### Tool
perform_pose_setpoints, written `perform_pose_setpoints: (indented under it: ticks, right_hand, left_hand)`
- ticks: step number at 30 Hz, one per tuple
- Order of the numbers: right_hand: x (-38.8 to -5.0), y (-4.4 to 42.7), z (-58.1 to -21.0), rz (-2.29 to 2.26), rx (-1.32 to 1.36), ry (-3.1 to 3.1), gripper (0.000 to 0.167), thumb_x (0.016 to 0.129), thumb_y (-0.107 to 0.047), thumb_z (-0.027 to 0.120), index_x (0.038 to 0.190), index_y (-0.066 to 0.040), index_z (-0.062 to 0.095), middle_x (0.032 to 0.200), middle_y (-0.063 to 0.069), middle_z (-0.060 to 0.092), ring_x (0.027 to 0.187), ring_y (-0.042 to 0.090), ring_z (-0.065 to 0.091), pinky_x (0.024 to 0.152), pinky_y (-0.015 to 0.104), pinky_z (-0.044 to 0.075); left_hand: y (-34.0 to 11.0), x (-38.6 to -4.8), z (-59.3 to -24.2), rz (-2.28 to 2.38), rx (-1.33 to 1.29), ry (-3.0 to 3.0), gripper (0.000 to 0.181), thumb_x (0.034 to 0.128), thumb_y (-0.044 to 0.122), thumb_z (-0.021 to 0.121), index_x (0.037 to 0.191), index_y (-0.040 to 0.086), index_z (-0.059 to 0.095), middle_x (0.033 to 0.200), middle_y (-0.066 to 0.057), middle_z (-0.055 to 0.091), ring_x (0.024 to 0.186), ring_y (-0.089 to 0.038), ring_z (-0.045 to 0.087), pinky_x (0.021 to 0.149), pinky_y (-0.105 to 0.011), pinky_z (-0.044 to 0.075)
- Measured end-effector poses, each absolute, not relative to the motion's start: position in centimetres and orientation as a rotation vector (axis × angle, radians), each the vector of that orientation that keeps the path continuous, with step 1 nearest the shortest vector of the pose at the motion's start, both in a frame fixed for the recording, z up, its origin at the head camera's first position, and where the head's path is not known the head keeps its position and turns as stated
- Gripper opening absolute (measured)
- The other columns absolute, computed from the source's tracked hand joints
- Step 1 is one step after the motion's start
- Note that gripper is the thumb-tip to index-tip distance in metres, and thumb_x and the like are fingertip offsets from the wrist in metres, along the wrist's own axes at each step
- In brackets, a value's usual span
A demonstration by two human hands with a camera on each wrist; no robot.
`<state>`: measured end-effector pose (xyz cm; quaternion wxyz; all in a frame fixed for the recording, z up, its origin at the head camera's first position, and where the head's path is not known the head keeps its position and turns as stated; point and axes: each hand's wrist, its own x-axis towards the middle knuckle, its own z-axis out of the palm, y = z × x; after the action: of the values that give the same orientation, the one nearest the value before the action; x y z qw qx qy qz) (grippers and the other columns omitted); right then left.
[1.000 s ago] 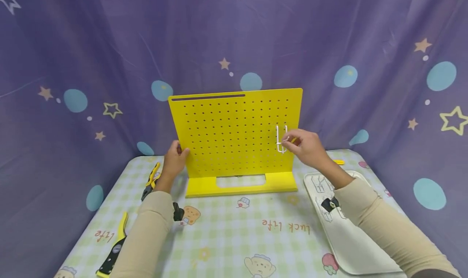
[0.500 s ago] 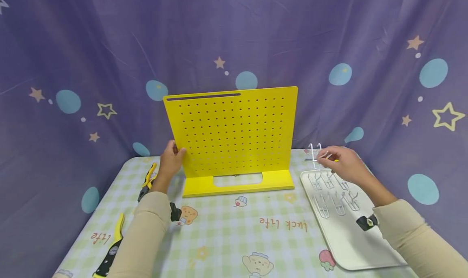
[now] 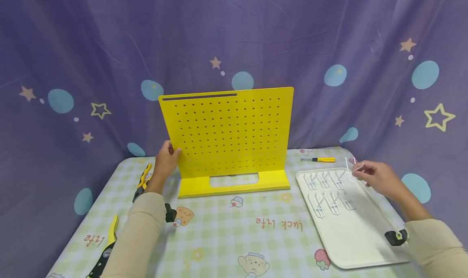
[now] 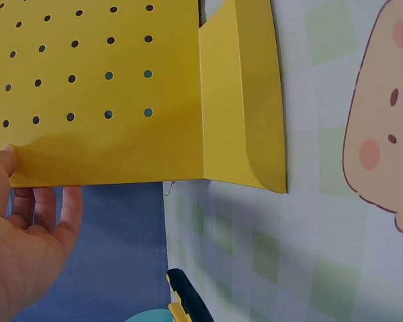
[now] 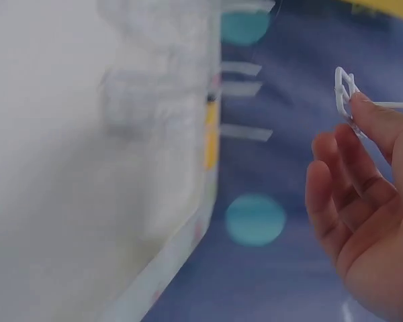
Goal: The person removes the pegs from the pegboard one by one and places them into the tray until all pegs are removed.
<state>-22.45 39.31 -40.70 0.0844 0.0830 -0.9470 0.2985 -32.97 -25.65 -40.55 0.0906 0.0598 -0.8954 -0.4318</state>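
A yellow pegboard (image 3: 226,131) stands upright on its folded base in the middle of the table. My left hand (image 3: 167,161) grips its left edge, the thumb on the front face and the other fingers behind, as the left wrist view (image 4: 27,235) also shows. Above the far right part of the white tray (image 3: 351,237), my right hand (image 3: 378,180) pinches a white wire pegboard hook (image 5: 342,94) between thumb and fingertips. Several more wire hooks (image 3: 334,205) lie in two rows in the tray. No hook hangs on the board.
A yellow-handled screwdriver (image 3: 323,159) lies behind the tray. On the left are yellow-and-black pliers (image 3: 141,182) and another yellow-and-black hand tool (image 3: 106,249). A checked cloth (image 3: 219,237) covers the table, and a purple curtain (image 3: 204,34) hangs behind.
My right hand has carried the hook away from the board's right side, rightward to over the tray. My left hand still grips the board's edge. The head view has shifted slightly.
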Motion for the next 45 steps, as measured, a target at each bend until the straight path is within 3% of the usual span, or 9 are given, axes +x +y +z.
perform_pose_setpoints:
  ticks: [6,14,23,31,38,45]
  right_hand:
    - [-21.9,42.0,-43.1,0.819,0.256,-2.916,0.011,0.096,-0.02,0.071,0.097,-0.009,0.072,0.088,0.005,0.072,0.062,0.006,0.055,0.053,0.025,0.048]
    - [-21.6,43.9,-46.4,0.73,0.31,-2.989,0.008,0.09,-0.02,0.076,0.084,-0.019,0.07,0.079,-0.011,0.065,0.065,-0.002,0.049,0.058,0.023,0.043]
    - [-21.6,44.1,-47.3,0.631,0.338,-3.013,0.013,0.087,-0.021,0.079,0.08,-0.023,0.068,0.076,-0.013,0.063,0.066,-0.001,0.046,0.061,0.024,0.038]
    - [-21.6,43.8,-47.6,0.507,0.397,-3.005,0.009,0.087,-0.021,0.078,0.082,-0.018,0.071,0.076,-0.017,0.066,0.072,-0.005,0.053,0.068,0.028,0.044]
    - [-21.6,44.0,-47.5,0.481,0.46,-2.952,0.011,0.085,-0.017,0.079,0.079,-0.022,0.071,0.073,-0.019,0.065,0.07,-0.009,0.051,0.066,0.028,0.044]
    - [-21.1,44.7,-46.6,0.523,0.391,-3.005,0.005,0.088,-0.015,0.076,0.089,-0.018,0.073,0.078,-0.013,0.066,0.071,-0.007,0.051,0.064,0.026,0.044]
  left_hand:
    - [-25.4,-32.8,-40.7,-1.306,0.203,-2.668,0.038,0.1083,0.029,0.048,0.14,0.01,0.041,0.133,-0.02,0.058,0.122,-0.036,0.058,0.101,-0.051,0.049]
    - [-25.2,-32.5,-40.4,-1.256,0.149,-2.672,0.039,0.1086,0.031,0.046,0.141,0.009,0.041,0.128,-0.021,0.059,0.119,-0.037,0.059,0.095,-0.049,0.049]
    - [-25.1,-32.5,-40.2,-1.278,0.202,-2.674,0.038,0.1085,0.03,0.046,0.141,0.011,0.04,0.133,-0.02,0.059,0.124,-0.037,0.058,0.102,-0.053,0.049]
    - [-25.5,-32.3,-40.3,-1.293,0.188,-2.673,0.04,0.1089,0.031,0.045,0.142,0.009,0.039,0.135,-0.021,0.058,0.124,-0.037,0.058,0.102,-0.052,0.049]
    - [-25.6,-32.5,-40.5,-1.254,0.179,-2.682,0.04,0.1087,0.031,0.046,0.141,0.008,0.04,0.135,-0.022,0.058,0.127,-0.038,0.057,0.105,-0.054,0.048]
    - [-26.0,-31.9,-39.5,-1.176,0.114,-2.839,0.047,0.109,0.039,0.043,0.145,0.009,0.034,0.14,-0.02,0.053,0.131,-0.039,0.051,0.105,-0.055,0.046]
